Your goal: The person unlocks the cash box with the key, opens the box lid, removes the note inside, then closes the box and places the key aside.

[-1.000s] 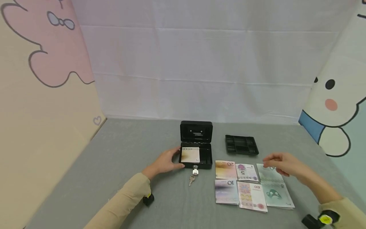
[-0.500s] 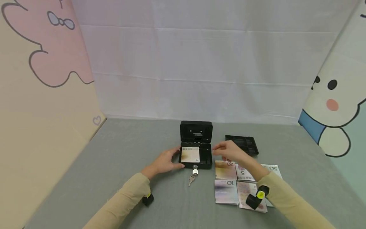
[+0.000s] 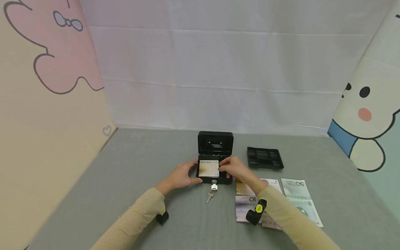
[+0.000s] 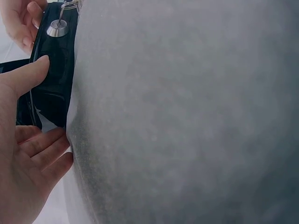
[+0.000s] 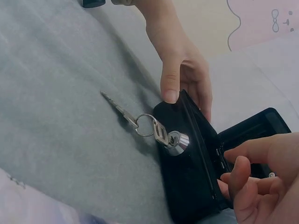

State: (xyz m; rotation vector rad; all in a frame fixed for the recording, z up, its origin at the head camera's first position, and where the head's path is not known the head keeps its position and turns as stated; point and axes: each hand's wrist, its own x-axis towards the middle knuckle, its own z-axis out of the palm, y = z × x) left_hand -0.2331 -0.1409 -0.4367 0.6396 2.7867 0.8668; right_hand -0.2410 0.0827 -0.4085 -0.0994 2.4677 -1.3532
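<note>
A small black cash box (image 3: 215, 141) stands with its lid raised. My left hand (image 3: 179, 177) holds its left side, thumb (image 4: 35, 74) against the front corner and fingers along the side. Inside, on the left, lies a cream-and-brown banknote stack (image 3: 208, 168). My right hand (image 3: 236, 169) reaches over the right rim into the box, its fingers bent near the notes' right edge. In the right wrist view its thumb and index finger show nothing between them; the other fingertips are partly hidden by the box. A key sits in the front lock (image 5: 177, 143), with a second key (image 5: 120, 110) hanging from its ring.
A black compartment tray (image 3: 265, 158) lies right of the box. Several banknote stacks, among them a green 50 (image 3: 294, 188) and a purple 10 (image 3: 244, 209), lie in two rows at front right, partly under my right forearm. Printed cloth panels border the grey table.
My right hand has moved left, from above the green notes, past the tray, into the box. My left hand stays on the box, and the notes inside keep their place.
</note>
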